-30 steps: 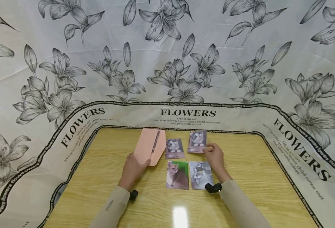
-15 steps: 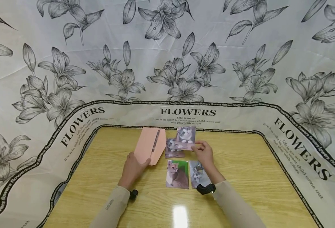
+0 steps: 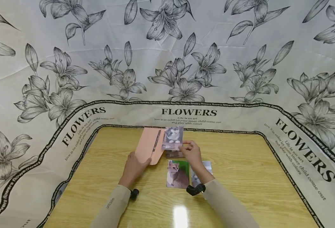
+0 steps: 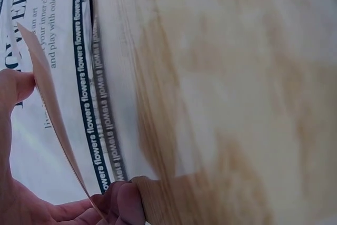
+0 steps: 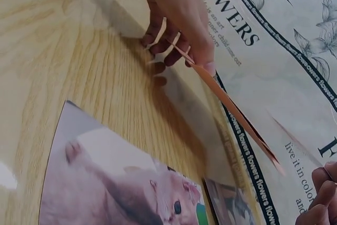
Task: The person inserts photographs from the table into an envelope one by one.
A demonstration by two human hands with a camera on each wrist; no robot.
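My left hand (image 3: 134, 167) grips the lower end of a pink envelope (image 3: 146, 142), thumb on its near face. A narrow dark strip runs along the envelope's right part. In the right wrist view the envelope (image 5: 231, 106) is raised off the table, seen nearly edge-on. My right hand (image 3: 193, 155) pinches a cat photo card (image 3: 172, 138) by its lower right corner. This card is upright and its left edge meets or overlaps the envelope's right edge; I cannot tell whether they touch. Behind it, another cat photo (image 3: 174, 154) is mostly hidden.
A brown cat photo with green background (image 3: 177, 175) lies in front on the wooden table (image 3: 241, 177). Beside it, a grey-white cat photo (image 3: 208, 166) is partly covered by my right forearm. A flower-printed cloth (image 3: 190, 118) walls in the table's back and sides.
My right hand has carried the cat photo card leftward, from right of the other back photo to in front of it, beside the envelope. My left hand and the envelope have stayed put.
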